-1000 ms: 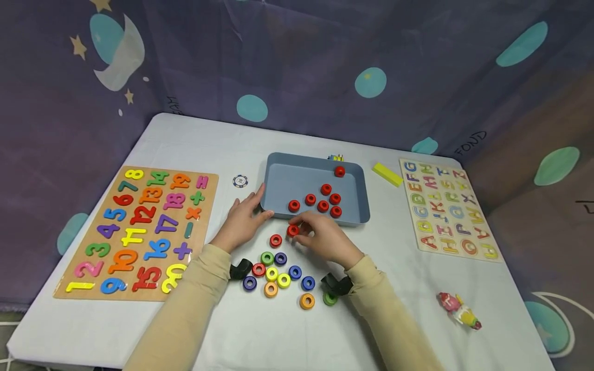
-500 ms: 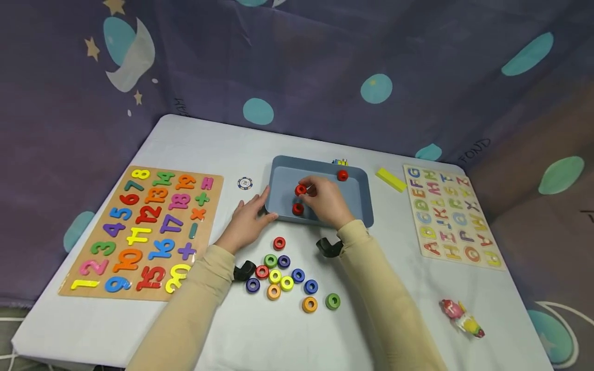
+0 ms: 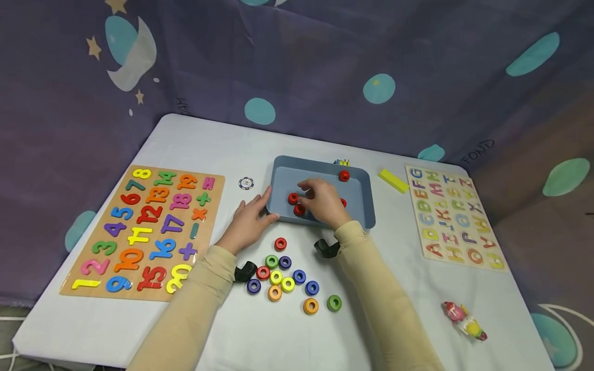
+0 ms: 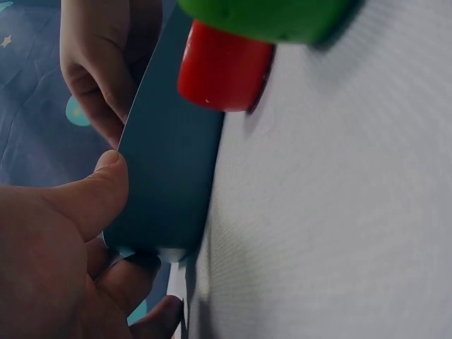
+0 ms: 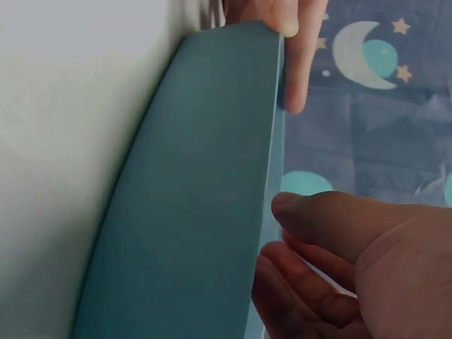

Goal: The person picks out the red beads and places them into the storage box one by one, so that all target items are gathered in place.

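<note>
My left hand (image 3: 246,224) grips the near-left corner of a shallow blue-grey tray (image 3: 366,198). In the left wrist view its thumb lies at the rim and the fingers bend around the corner. My right hand (image 3: 325,203) is over the tray, thumb and fingertips apart, with nothing seen between them. Just left of those fingertips lies a red ring (image 3: 290,200); another red ring (image 3: 299,212) sits right below it. A red ring (image 3: 344,176) rests near the tray's far wall. The right hand hides other rings, one partly showing at its right.
On the cloth before the tray lie a red ring (image 3: 280,249) and several coloured rings, including a green ring (image 3: 334,309). A number board (image 3: 214,206) is at left, a letter board (image 3: 424,242) at right. A poker chip (image 3: 246,183), yellow block (image 3: 393,181) and small figurine (image 3: 465,321) lie around.
My right hand picked up a red ring from the cloth, carried it forward into the tray and let it go near the left side. The left hand stayed at the tray's corner.
</note>
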`<action>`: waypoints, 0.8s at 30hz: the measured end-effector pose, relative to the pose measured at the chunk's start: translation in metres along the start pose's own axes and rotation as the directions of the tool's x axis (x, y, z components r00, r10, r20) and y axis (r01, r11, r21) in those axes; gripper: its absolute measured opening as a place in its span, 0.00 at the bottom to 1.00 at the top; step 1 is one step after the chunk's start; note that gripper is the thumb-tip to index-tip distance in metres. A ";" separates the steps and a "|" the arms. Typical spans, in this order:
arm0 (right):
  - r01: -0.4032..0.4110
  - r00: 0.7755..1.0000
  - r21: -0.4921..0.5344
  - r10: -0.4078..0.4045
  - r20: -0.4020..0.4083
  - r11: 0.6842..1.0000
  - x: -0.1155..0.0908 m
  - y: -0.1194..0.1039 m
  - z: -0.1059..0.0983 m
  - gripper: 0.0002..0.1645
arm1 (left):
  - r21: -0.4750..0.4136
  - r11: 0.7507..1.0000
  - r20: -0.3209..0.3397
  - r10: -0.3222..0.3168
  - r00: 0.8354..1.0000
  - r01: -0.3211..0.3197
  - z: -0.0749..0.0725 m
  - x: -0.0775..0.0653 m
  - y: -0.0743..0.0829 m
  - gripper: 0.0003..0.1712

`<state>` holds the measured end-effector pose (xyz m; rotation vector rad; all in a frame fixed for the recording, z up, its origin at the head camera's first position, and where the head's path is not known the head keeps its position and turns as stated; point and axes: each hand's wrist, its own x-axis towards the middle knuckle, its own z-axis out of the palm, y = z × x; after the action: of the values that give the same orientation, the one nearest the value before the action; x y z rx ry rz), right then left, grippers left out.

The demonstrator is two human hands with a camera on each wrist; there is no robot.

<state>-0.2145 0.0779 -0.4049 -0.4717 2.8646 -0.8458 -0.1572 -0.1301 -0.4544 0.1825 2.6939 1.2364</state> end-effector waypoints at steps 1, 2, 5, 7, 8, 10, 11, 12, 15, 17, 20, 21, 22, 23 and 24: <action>0.003 1.000 0.006 -0.003 -0.004 1.000 -0.002 -0.001 0.000 0.23 | 0.001 1.000 -0.004 0.003 1.000 -0.003 0.000 0.000 0.000 0.44; 0.008 1.000 0.013 -0.008 -0.007 1.000 -0.003 -0.002 0.000 0.23 | 0.000 1.000 -0.005 0.006 1.000 -0.006 0.000 0.000 0.000 0.44; 0.036 0.999 0.044 -0.035 -0.020 0.998 -0.012 -0.007 0.000 0.21 | -0.001 1.000 -0.003 0.006 1.000 -0.006 -0.001 0.000 0.001 0.44; 0.076 0.997 0.071 -0.074 -0.023 0.995 -0.020 -0.011 0.001 0.19 | 0.002 1.000 0.001 0.004 1.000 -0.004 -0.001 0.000 0.001 0.44; 0.098 0.995 0.087 -0.097 -0.019 0.991 -0.024 -0.013 0.001 0.18 | 0.002 1.000 0.002 0.001 1.000 -0.001 -0.001 0.000 0.001 0.44; 0.148 0.989 0.107 -0.148 -0.001 0.983 -0.033 -0.019 0.002 0.16 | 0.007 1.000 0.002 -0.001 1.000 0.001 -0.002 0.000 0.001 0.44; 0.171 0.985 0.112 -0.174 0.017 0.979 -0.037 -0.022 0.003 0.15 | 0.012 1.000 0.001 -0.002 1.000 0.002 -0.002 0.000 0.001 0.44; 0.195 0.979 0.119 -0.201 0.040 0.974 -0.042 -0.025 0.004 0.15 | 0.016 1.000 -0.002 -0.002 1.000 0.002 -0.002 0.000 0.001 0.44; 0.250 0.956 0.123 -0.265 0.128 0.960 -0.057 -0.035 0.008 0.14 | 0.023 1.000 -0.004 -0.002 1.000 0.002 -0.002 0.000 0.001 0.44; 0.278 0.935 0.114 -0.296 0.196 0.954 -0.067 -0.041 0.012 0.14 | 0.022 1.000 -0.002 -0.004 1.000 0.004 -0.001 0.000 0.000 0.44; 0.317 0.899 0.095 -0.330 0.288 0.944 -0.082 -0.050 0.019 0.14 | 0.011 1.000 0.006 -0.009 1.000 0.009 -0.001 -0.001 0.000 0.43; 0.326 0.887 0.089 -0.337 0.315 0.941 -0.086 -0.053 0.022 0.14 | 0.008 1.000 0.007 -0.010 1.000 0.010 -0.001 -0.001 0.001 0.43; 0.337 0.876 0.087 -0.347 0.334 0.937 -0.090 -0.055 0.025 0.13 | 0.010 1.000 0.008 -0.011 1.000 0.010 -0.001 -0.001 0.001 0.43; 0.347 0.868 0.083 -0.353 0.350 0.934 -0.094 -0.057 0.028 0.13 | 0.008 1.000 0.009 -0.011 1.000 0.011 -0.001 -0.001 0.001 0.43; 0.358 0.861 0.076 -0.361 0.360 0.930 -0.098 -0.059 0.031 0.13 | 0.008 1.000 0.010 -0.009 1.000 0.009 -0.001 -0.002 0.001 0.43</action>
<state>-0.1004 0.0474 -0.3968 -1.0685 2.4591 -0.7171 -0.1558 -0.1305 -0.4529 0.1764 2.6885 1.2187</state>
